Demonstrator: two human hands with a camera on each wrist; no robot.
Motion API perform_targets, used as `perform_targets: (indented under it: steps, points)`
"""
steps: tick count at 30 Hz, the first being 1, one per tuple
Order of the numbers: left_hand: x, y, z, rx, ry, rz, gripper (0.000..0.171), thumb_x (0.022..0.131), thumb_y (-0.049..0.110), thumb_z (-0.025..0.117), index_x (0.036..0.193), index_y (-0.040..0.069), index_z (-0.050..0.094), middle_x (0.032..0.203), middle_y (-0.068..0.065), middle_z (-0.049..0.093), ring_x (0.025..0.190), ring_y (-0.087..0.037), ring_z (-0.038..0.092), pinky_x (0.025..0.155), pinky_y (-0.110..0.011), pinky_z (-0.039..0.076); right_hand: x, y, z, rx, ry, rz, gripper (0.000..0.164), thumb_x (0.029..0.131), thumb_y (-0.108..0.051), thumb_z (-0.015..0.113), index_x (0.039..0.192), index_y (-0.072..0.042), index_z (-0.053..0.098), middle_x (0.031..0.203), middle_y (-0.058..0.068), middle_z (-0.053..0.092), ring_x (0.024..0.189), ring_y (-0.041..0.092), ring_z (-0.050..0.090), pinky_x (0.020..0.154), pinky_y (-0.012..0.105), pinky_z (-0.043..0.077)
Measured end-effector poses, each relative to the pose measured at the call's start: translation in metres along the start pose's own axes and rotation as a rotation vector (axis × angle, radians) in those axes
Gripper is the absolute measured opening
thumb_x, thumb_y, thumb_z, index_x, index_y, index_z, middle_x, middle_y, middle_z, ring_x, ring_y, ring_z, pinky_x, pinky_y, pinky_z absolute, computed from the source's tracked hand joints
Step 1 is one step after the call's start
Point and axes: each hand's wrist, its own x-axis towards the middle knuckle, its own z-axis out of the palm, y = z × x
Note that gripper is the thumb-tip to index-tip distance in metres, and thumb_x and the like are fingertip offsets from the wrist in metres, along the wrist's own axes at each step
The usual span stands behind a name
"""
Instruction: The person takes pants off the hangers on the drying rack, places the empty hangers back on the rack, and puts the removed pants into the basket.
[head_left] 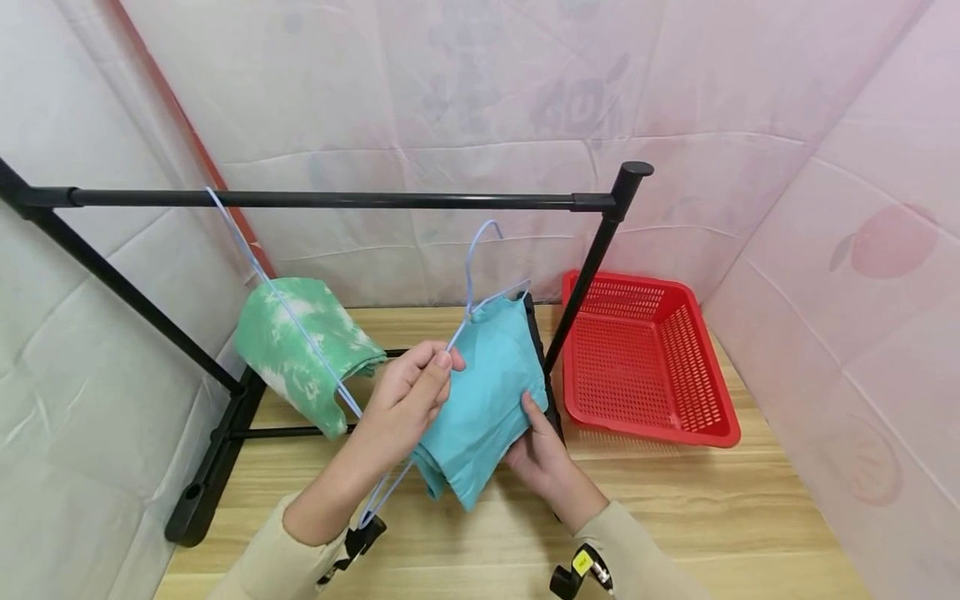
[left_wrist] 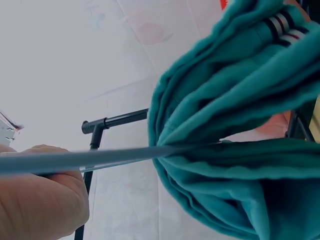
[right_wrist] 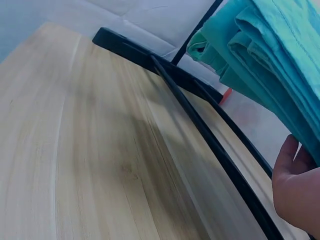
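My left hand (head_left: 405, 400) pinches one arm of a light blue wire hanger (head_left: 468, 279), whose hook points up below the rack's top bar. A folded turquoise garment (head_left: 483, 375) hangs over that hanger; the left wrist view shows striped trim (left_wrist: 286, 26) on it. At the garment's lower right edge, my right hand (head_left: 540, 454) holds it with the thumb in front and the other fingers partly hidden behind. On the left, a green and white tie-dyed cloth (head_left: 300, 337) hangs on a second blue hanger (head_left: 258, 267), which hooks over the bar.
The black rack's top bar (head_left: 322, 199) runs across, beyond my hands, with slanted posts at both ends. A red perforated basket (head_left: 630, 429) stands on the wooden table (head_left: 720, 508) at the right. Patterned white sheeting (head_left: 510, 92) encloses the back and sides.
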Motion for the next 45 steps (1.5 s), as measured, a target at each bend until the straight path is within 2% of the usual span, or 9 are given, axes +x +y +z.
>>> perform_targets:
  steps: [4, 8, 14, 21, 26, 30, 35, 39, 45]
  points:
    - [-0.001, 0.000, 0.000, -0.001, 0.001, -0.003, 0.031, 0.110, 0.019, 0.037, 0.105, -0.004, 0.056, 0.058, -0.002, 0.034, 0.046, -0.013, 0.029, 0.040, -0.029, 0.024, 0.000, -0.001, 0.000, 0.072, 0.020, 0.005, 0.040, 0.104, -0.051, 0.041, 0.136, -0.028, 0.036, 0.123, -0.011, 0.060, 0.114, 0.007, 0.054, 0.105, 0.029, 0.037]
    - [-0.001, 0.000, 0.000, -0.009, 0.001, -0.012, 0.031, 0.110, 0.019, 0.037, 0.106, -0.004, 0.056, 0.059, -0.002, 0.034, 0.046, -0.013, 0.029, 0.040, -0.029, 0.024, 0.000, -0.003, -0.001, 0.105, 0.023, 0.006, 0.034, 0.103, -0.048, 0.044, 0.130, -0.027, 0.041, 0.117, -0.012, 0.062, 0.109, 0.007, 0.055, 0.104, 0.027, 0.037]
    - [-0.001, -0.001, -0.002, -0.007, 0.003, -0.012, 0.030, 0.110, 0.018, 0.037, 0.105, -0.004, 0.056, 0.058, -0.002, 0.034, 0.046, -0.012, 0.029, 0.040, -0.028, 0.025, -0.003, -0.009, 0.000, 0.173, -0.051, 0.008, 0.027, 0.104, -0.042, 0.043, 0.126, -0.026, 0.042, 0.115, -0.010, 0.061, 0.107, 0.008, 0.055, 0.102, 0.026, 0.038]
    - [-0.002, -0.003, -0.003, -0.011, -0.004, -0.011, 0.030, 0.110, 0.017, 0.036, 0.105, -0.006, 0.056, 0.058, -0.002, 0.033, 0.046, -0.012, 0.029, 0.040, -0.026, 0.025, -0.008, -0.014, 0.003, 0.219, -0.097, -0.038, 0.025, 0.106, -0.035, 0.037, 0.121, -0.023, 0.053, 0.112, -0.008, 0.067, 0.103, 0.009, 0.061, 0.097, 0.025, 0.044]
    - [-0.002, -0.004, -0.004, -0.027, 0.000, -0.021, 0.030, 0.110, 0.017, 0.037, 0.105, -0.006, 0.055, 0.058, -0.002, 0.033, 0.046, -0.012, 0.028, 0.040, -0.027, 0.023, -0.011, -0.017, 0.009, 0.230, -0.067, -0.056, 0.023, 0.105, -0.034, 0.039, 0.123, -0.024, 0.050, 0.114, -0.009, 0.066, 0.105, 0.008, 0.060, 0.098, 0.024, 0.043]
    - [-0.003, -0.005, -0.005, -0.042, 0.004, -0.034, 0.030, 0.110, 0.019, 0.037, 0.105, -0.006, 0.055, 0.059, -0.001, 0.033, 0.046, -0.011, 0.027, 0.040, -0.026, 0.022, -0.014, -0.022, 0.015, 0.194, -0.037, -0.110, 0.026, 0.107, -0.033, 0.038, 0.131, -0.025, 0.042, 0.118, -0.010, 0.063, 0.108, 0.006, 0.058, 0.100, 0.022, 0.041]
    - [-0.004, -0.006, -0.005, -0.053, 0.001, -0.042, 0.031, 0.110, 0.018, 0.037, 0.106, -0.007, 0.054, 0.060, -0.001, 0.033, 0.047, -0.012, 0.027, 0.039, -0.026, 0.022, -0.017, -0.027, 0.022, 0.161, -0.018, -0.160, 0.029, 0.108, -0.030, 0.035, 0.136, -0.024, 0.039, 0.121, -0.009, 0.062, 0.110, 0.006, 0.058, 0.102, 0.022, 0.040]
    - [-0.004, -0.006, -0.006, -0.059, 0.003, -0.048, 0.031, 0.110, 0.019, 0.037, 0.105, -0.007, 0.054, 0.060, -0.001, 0.033, 0.047, -0.011, 0.027, 0.039, -0.026, 0.022, -0.019, -0.030, 0.025, 0.175, -0.051, -0.154, 0.028, 0.108, -0.029, 0.034, 0.135, -0.024, 0.039, 0.121, -0.009, 0.063, 0.110, 0.006, 0.058, 0.101, 0.022, 0.041]
    - [-0.003, -0.007, -0.006, -0.067, 0.004, -0.050, 0.030, 0.110, 0.017, 0.036, 0.107, -0.007, 0.054, 0.059, -0.001, 0.033, 0.047, -0.011, 0.027, 0.039, -0.026, 0.022, -0.020, -0.034, 0.026, 0.181, -0.164, -0.153, 0.027, 0.109, -0.028, 0.032, 0.135, -0.024, 0.039, 0.122, -0.007, 0.063, 0.112, 0.007, 0.059, 0.101, 0.023, 0.043]
